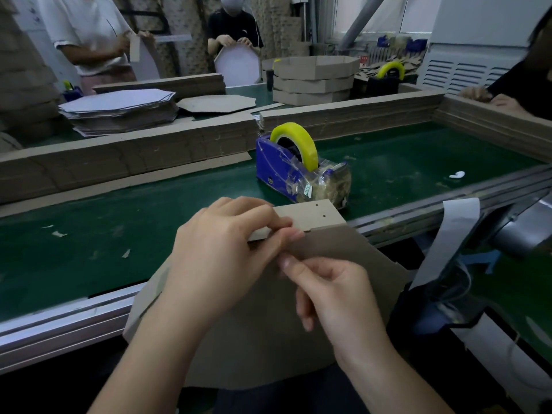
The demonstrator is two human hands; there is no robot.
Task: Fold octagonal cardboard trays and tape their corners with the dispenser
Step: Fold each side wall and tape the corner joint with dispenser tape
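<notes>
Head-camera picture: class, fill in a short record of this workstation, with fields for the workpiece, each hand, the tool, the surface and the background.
workpiece: brown cardboard tray, unfinished, one side flap raised
left hand: pinches the side flap
right hand: pinches the tray's edge just below the flap
tool: blue tape dispenser with a yellow tape roll, standing beyond the hands, untouched
surface: green conveyor belt
background: stack of folded trays on the far side

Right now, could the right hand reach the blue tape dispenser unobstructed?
Probably yes: the tape dispenser stands on the green belt just beyond the cardboard tray the right hand works on; only its low flap lies between.
</notes>
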